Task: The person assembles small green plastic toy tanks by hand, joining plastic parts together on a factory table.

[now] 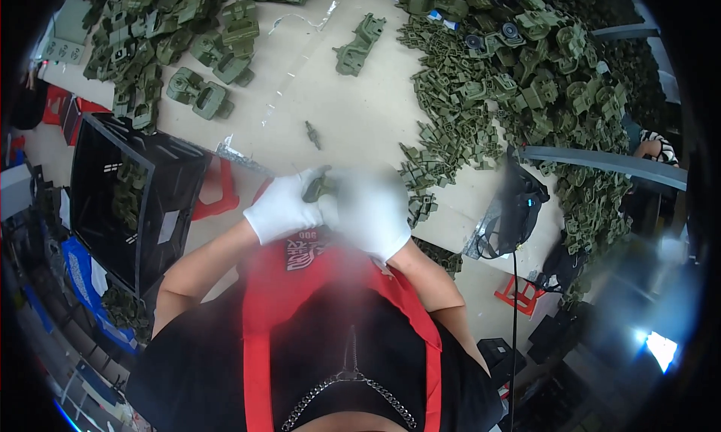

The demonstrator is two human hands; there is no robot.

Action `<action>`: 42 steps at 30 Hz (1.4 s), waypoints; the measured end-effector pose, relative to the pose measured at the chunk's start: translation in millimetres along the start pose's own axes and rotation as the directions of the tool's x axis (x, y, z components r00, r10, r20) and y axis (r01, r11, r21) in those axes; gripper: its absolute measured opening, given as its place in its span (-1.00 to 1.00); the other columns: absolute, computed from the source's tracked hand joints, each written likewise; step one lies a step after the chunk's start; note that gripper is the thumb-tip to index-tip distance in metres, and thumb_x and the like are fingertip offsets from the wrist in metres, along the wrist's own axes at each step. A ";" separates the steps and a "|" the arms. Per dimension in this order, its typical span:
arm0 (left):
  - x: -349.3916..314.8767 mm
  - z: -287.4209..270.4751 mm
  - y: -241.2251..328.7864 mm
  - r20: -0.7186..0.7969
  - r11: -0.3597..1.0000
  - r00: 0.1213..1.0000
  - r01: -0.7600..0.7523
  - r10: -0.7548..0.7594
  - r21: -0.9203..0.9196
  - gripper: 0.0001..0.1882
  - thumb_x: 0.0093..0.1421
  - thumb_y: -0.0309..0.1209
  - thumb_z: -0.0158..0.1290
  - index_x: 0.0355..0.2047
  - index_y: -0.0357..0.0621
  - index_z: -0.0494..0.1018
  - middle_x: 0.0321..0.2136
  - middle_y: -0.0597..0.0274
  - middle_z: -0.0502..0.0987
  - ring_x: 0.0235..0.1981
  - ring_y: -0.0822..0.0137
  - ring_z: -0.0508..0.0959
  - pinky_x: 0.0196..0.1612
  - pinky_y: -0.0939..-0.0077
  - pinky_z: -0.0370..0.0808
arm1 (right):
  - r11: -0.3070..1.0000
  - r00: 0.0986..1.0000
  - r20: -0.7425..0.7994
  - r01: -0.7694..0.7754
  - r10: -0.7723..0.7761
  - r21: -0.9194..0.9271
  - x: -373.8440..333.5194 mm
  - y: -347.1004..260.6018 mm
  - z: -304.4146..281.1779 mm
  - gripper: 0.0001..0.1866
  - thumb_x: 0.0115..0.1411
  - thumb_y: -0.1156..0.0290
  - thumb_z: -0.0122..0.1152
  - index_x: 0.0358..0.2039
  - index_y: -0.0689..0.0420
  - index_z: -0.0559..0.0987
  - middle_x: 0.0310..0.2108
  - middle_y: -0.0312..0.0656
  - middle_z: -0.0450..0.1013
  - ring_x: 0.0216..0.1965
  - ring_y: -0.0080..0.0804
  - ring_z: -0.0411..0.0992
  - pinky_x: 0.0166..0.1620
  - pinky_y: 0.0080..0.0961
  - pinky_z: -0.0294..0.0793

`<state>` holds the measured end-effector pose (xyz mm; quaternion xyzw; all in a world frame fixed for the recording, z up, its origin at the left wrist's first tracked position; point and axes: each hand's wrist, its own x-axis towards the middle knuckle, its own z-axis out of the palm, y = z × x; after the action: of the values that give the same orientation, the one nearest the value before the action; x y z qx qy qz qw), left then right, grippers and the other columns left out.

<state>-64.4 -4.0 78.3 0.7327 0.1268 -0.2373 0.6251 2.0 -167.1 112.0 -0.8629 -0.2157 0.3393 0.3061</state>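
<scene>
In a white glove, my left hand (285,205) is closed around a small olive-green plastic part (321,189), held in front of my red apron at the table's near edge. My right hand (373,214), gloved in white too, is right beside that part. A hazy blur covers its fingers, so their grip is hidden. Beyond my hands a slim green piece (313,135) lies alone on the pale table (300,79). Farther back rests a larger green toy vehicle body (360,45).
Green vehicle bodies (199,93) are heaped at the left. A big pile of small green parts (466,94) spreads over the right. A black crate (143,199) stands left of the table. A black bag (518,214) sits at the right edge, below a grey curved bar (601,162).
</scene>
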 end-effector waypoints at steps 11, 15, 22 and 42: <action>-22.7 27.2 16.4 -0.070 0.978 0.990 -0.109 0.124 0.178 -0.34 -0.02 -0.27 0.28 0.07 -0.24 0.32 -0.18 -0.06 0.55 -0.15 0.13 0.58 -0.08 0.36 0.49 | 0.871 0.970 0.243 -0.100 -0.023 0.481 -11.2 49.5 -8.4 -0.44 0.02 0.30 0.24 0.02 0.30 0.41 -0.03 -0.01 0.47 0.03 -0.30 0.43 0.10 -0.46 0.36; -18.9 38.5 24.5 -0.118 0.972 0.983 -0.116 0.142 0.205 -0.45 -0.04 -0.27 0.29 -0.05 -0.24 0.42 -0.26 -0.07 0.57 -0.24 0.04 0.60 -0.17 0.32 0.51 | 0.842 0.982 0.189 -0.114 0.014 0.527 -18.0 59.4 -8.1 -0.45 0.00 0.33 0.27 0.00 0.32 0.41 -0.05 -0.01 0.47 -0.03 -0.30 0.46 0.05 -0.46 0.41; 26.0 74.2 56.1 0.063 0.974 0.993 -0.114 0.103 0.195 -0.40 -0.04 -0.20 0.26 -0.02 -0.22 0.41 -0.19 0.02 0.57 -0.19 0.22 0.58 -0.10 0.42 0.50 | 0.702 0.991 0.111 -0.027 -0.073 0.712 -12.0 150.7 -12.4 -0.28 -0.07 0.30 0.38 0.08 0.32 0.33 -0.05 0.03 0.46 -0.06 -0.30 0.47 -0.04 -0.50 0.46; 206.4 302.0 161.5 0.315 0.971 0.920 -0.234 0.234 -0.039 0.09 -0.18 -0.40 0.38 0.31 -0.16 -0.04 0.20 -0.02 0.19 0.20 0.14 0.24 0.24 0.24 0.18 | -0.094 0.808 -0.412 0.491 0.421 0.866 -91.7 295.5 -202.1 -0.58 0.00 0.53 0.37 -0.08 0.21 0.51 -0.24 -0.24 0.55 -0.28 -0.45 0.52 -0.18 -0.46 0.52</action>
<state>132.9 -351.8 80.0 0.6948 -0.0638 -0.2757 0.6612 133.6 -510.1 71.9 -0.3883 0.1912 0.0873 0.8973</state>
